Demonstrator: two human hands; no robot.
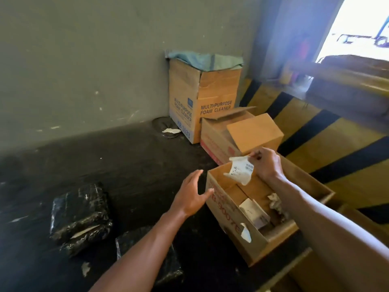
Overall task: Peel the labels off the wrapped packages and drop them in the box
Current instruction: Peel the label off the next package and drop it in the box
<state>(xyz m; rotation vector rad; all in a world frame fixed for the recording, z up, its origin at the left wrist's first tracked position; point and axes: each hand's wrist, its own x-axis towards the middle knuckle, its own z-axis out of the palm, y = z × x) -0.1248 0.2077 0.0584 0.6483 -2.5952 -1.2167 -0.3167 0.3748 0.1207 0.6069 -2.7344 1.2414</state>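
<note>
My right hand [267,163] pinches a crumpled white label [241,170] and holds it over the open cardboard box [226,204] on the floor. Inside the box lie a flat label [253,211] and a crumpled one [275,204]; another scrap [245,232] clings to the box's front rim. My left hand [192,193] hovers open just left of the box, its thumb close to the box's corner. Two packages wrapped in black plastic lie on the dark floor: one at the left [81,216], one [168,264] partly hidden under my left forearm.
A tall "Multi-Purpose Foam Cleaner" box [202,98] with a teal cloth on top stands against the grey wall. A second open box [237,133] sits behind the label box. Yellow-and-black striped ramp [315,144] runs at the right. Paper scraps [171,130] lie on the floor.
</note>
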